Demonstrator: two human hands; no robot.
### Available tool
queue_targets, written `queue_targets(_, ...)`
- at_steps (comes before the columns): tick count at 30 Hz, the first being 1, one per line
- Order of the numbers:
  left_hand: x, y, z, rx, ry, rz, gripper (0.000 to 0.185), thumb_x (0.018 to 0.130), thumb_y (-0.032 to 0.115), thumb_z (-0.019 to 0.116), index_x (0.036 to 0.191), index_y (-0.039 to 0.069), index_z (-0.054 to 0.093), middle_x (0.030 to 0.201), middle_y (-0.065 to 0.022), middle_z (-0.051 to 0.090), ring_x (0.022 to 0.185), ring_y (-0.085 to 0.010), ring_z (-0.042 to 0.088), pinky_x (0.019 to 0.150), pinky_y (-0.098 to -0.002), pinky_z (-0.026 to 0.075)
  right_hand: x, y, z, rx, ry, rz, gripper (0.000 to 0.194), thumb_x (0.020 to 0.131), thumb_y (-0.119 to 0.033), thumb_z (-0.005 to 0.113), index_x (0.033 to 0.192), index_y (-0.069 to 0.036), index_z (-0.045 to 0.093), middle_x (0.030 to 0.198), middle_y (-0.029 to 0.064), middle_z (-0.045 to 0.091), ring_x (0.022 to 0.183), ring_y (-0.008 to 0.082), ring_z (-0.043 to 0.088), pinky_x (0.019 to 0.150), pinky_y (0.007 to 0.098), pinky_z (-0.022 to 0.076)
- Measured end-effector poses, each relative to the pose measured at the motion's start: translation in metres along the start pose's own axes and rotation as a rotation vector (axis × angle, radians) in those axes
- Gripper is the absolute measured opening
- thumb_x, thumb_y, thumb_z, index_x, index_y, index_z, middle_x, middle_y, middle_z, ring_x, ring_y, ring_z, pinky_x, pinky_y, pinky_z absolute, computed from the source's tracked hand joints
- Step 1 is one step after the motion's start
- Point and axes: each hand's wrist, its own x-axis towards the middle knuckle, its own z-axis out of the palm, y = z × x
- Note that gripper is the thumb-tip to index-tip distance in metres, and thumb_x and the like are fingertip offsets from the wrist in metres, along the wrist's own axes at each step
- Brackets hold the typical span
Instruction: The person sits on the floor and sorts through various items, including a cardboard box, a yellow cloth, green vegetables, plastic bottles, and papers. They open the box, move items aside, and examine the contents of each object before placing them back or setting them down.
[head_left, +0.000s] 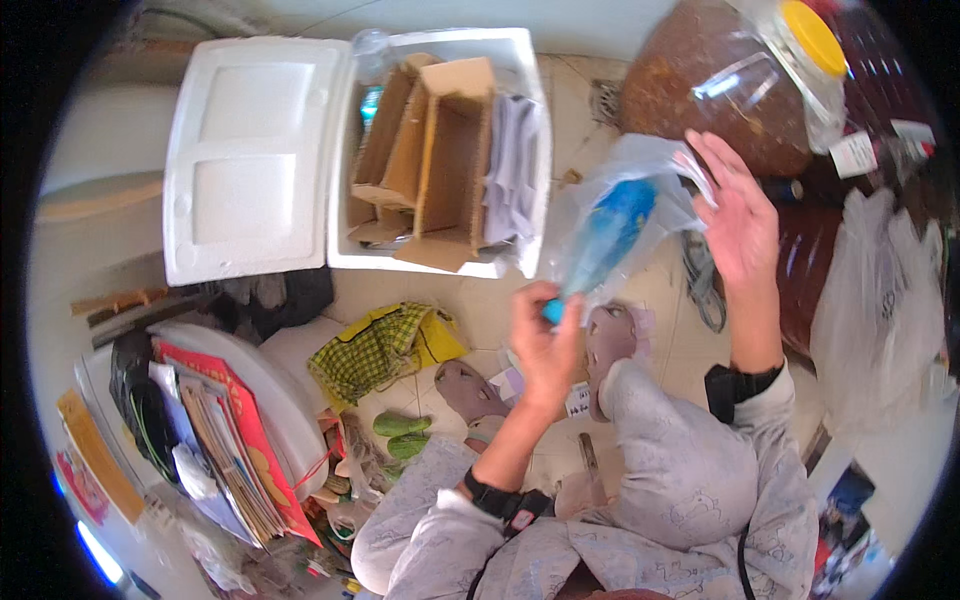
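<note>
My left hand (547, 341) grips the turquoise capped end of a blue bottle (611, 232), which lies tilted inside or behind a clear plastic bag (660, 157). Up and to the right, my right hand (731, 206) has its fingers extended against the bag's edge, with a thin whitish piece by the fingers; whether it pinches the bag is unclear. Beyond my left hand stands an open white foam box (337, 187) holding cardboard cartons (454, 165) and folded whitish sheets (510, 169).
A big jar with a yellow lid (814, 37) stands at the upper right, above a hanging plastic bag (877, 300). Yellow checked cloth (367, 352), green vegetables (401, 424) and a knife (591, 465) lie on the floor. Papers (225, 450) stand at the left.
</note>
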Motion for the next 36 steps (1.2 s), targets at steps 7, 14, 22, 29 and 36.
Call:
queue_targets(7, 0.042, 0.031, 0.026, 0.323, -0.180, 0.370, 0.055, 0.081, 0.002, 0.069, 0.130, 0.000, 0.045, 0.136, -0.0224, 0.043, 0.132, -0.0346, 0.039, 0.105, -0.0413, 0.040, 0.003, 0.005, -0.012, 0.011, -0.016, -0.016, 0.050, 0.094, -0.012, 0.048, 0.140, 0.005, 0.038, 0.148, 0.0195, 0.039, 0.129, 0.0295, 0.045, 0.072, 0.0259, 0.0473)
queue_targets(14, 0.236, 0.096, -0.076, 0.672, 0.086, 0.821, 0.043, 0.086, 0.012, 0.066, 0.125, 0.000, 0.051, 0.120, -0.0202, 0.058, 0.101, -0.0335, 0.061, 0.084, -0.0400, 0.050, 0.010, 0.011, -0.019, -0.047, 0.070, 0.031, 0.048, 0.094, -0.011, 0.048, 0.138, 0.005, 0.040, 0.146, 0.0184, 0.042, 0.126, 0.0268, 0.049, 0.068, 0.0226, 0.0458)
queue_targets(22, 0.418, 0.083, -0.083, 1.051, -0.058, 0.596, 0.065, 0.083, 0.028, 0.069, 0.137, 0.004, 0.042, 0.134, -0.0226, 0.047, 0.125, -0.0391, 0.047, 0.104, -0.0414, 0.040, 0.014, 0.009, -0.003, -0.120, 0.129, 0.032, 0.045, 0.095, -0.012, 0.049, 0.137, 0.003, 0.044, 0.142, 0.0174, 0.047, 0.124, 0.0246, 0.051, 0.066, 0.0205, 0.0443)
queue_targets(29, 0.377, 0.105, -0.130, 0.849, 0.151, 0.672, 0.055, 0.078, 0.015, 0.074, 0.125, 0.002, 0.050, 0.113, -0.0183, 0.058, 0.111, -0.0316, 0.057, 0.092, -0.0399, 0.049, 0.013, 0.007, -0.011, -0.124, 0.146, 0.040, 0.044, 0.094, -0.013, 0.049, 0.136, 0.002, 0.045, 0.142, 0.0167, 0.047, 0.124, 0.0237, 0.051, 0.062, 0.0205, 0.0416)
queue_targets(36, 0.221, 0.140, -0.161, -0.265, -0.080, 0.336, 0.054, 0.086, 0.013, 0.069, 0.132, 0.005, 0.041, 0.125, -0.0124, 0.050, 0.115, -0.0241, 0.054, 0.097, -0.0396, 0.049, 0.008, 0.002, -0.008, -0.115, 0.101, 0.036, 0.045, 0.094, -0.014, 0.049, 0.136, 0.000, 0.046, 0.142, 0.0146, 0.047, 0.123, 0.0220, 0.051, 0.068, 0.0215, 0.0436)
